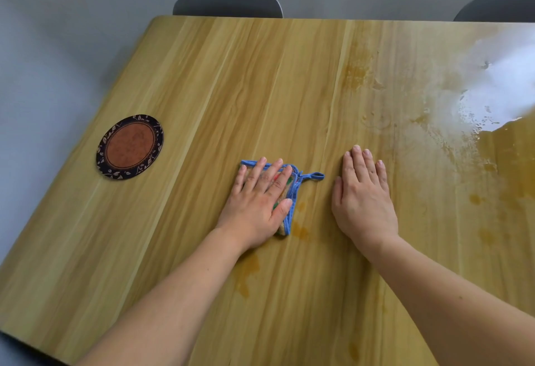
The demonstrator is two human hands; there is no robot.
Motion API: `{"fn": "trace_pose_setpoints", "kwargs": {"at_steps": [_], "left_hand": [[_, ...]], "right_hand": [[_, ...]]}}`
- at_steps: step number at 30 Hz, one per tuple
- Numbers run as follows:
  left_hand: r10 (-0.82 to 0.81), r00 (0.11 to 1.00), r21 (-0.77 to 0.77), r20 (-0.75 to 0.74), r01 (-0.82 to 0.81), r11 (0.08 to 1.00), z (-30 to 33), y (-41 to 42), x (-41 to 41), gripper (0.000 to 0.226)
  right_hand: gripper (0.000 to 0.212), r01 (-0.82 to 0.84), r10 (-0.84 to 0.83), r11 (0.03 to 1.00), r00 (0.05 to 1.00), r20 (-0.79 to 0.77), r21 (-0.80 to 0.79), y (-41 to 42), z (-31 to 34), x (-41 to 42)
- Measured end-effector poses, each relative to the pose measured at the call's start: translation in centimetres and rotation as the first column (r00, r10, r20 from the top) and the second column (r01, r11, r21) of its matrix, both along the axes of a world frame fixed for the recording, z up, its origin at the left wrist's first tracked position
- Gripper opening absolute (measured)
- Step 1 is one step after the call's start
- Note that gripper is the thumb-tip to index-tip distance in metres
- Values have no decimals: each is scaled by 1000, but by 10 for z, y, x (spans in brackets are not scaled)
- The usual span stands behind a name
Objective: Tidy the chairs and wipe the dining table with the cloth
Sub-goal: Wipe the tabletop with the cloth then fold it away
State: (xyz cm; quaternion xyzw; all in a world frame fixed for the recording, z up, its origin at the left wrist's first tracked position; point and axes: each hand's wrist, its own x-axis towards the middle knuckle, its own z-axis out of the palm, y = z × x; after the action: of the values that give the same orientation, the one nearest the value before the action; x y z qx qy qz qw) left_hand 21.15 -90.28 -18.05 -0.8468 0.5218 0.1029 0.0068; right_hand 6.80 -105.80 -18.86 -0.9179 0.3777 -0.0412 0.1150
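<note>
A small folded cloth (pixel 292 192) with a blue border and a blue loop lies on the wooden dining table (pixel 260 82). My left hand (pixel 259 206) presses flat on top of it, fingers straight, covering most of it. My right hand (pixel 362 197) rests flat on the bare tabletop just to the right of the cloth, fingers straight and together. Two grey chairs stand at the far edge, one chair (pixel 227 1) at the middle and another chair (pixel 498 4) at the right; only their backrests show.
A round brown coaster (pixel 130 147) with a dark leafy rim lies on the left part of the table. Wet streaks and orange-brown stains (pixel 301 231) mark the wood near the cloth and to the right. Glare (pixel 486 90) covers the far right. Grey floor surrounds the table.
</note>
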Motion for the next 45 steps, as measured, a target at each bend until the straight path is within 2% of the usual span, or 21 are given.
{"fn": "trace_pose_setpoints", "kwargs": {"at_steps": [8,16,29,45], "left_hand": [[94,996,26,-3,-93,995,0,-21,-9,64],[68,998,70,8,-68,995,5,-33,-19,60],[-8,1000,7,-1,8,1000,1,2,-63,66],[7,1000,-17,9,-7,1000,-1,28,-45,63]], "right_hand": [[56,11,-11,1000,1000,18,13,0,-2,3],[56,11,-11,1000,1000,28,11,0,-1,3],[58,1,-1,1000,1000,5,19,-1,0,0],[57,7,-7,1000,1000,9,16,-3,0,1]]}}
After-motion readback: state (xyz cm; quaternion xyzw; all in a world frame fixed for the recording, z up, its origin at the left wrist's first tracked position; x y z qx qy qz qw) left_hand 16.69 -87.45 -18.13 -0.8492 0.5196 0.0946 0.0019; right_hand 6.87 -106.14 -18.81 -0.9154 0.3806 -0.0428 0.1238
